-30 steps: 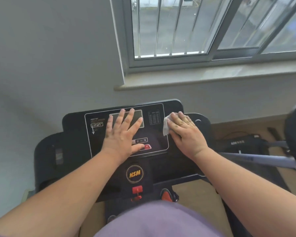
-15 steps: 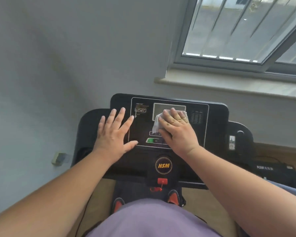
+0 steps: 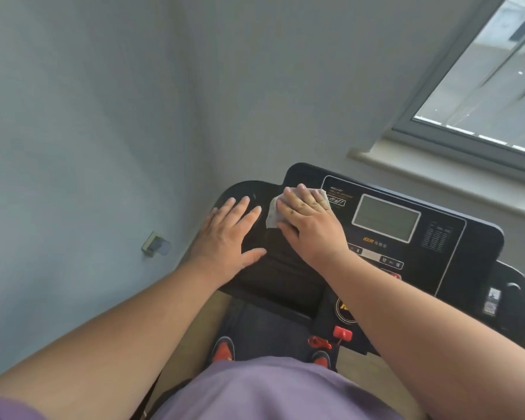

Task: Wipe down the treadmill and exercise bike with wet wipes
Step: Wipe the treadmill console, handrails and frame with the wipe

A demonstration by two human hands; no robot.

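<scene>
Wet wipe (image 3: 272, 213) mostly hidden under right hand (image 3: 311, 221); console logo (image 3: 344, 309) half covered by forearm

White wet wipe (image 3: 272, 214) lies flat on black treadmill console's (image 3: 455, 237) left side.

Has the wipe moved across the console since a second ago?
Yes. The wet wipe under the right hand went from right of the display to its left.

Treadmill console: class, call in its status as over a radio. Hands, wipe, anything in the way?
Right hand flat, pressing wet wipe on console upper left. Left hand open on left wing. Nothing blocking the wipe's path.
</scene>
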